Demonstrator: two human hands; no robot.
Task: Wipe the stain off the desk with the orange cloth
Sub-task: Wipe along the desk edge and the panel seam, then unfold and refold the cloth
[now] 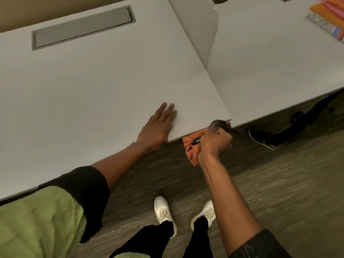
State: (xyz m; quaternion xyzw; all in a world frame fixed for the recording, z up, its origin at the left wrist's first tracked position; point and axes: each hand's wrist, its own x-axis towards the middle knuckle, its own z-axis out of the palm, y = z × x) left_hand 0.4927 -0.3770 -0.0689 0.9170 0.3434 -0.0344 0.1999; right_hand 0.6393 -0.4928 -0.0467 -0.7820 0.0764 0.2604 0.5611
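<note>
The white desk (96, 81) fills the upper left of the head view, and I see no stain on its visible top. My left hand (157, 127) lies flat on the desk near its front edge, fingers apart. My right hand (216, 142) is closed on the orange cloth (191, 149), just off the desk's front right corner and over the floor. The cloth hangs bunched below my fist, with a dark soiled fold (216, 125) sticking out above it, level with the corner.
A grey cable hatch (81, 28) is set into the desk at the back. A second white desk (270, 62) adjoins on the right, with colourful booklets (329, 19) at its far corner. Another person's black shoe (260, 136) rests under it. My white shoes (163, 211) stand on the grey floor.
</note>
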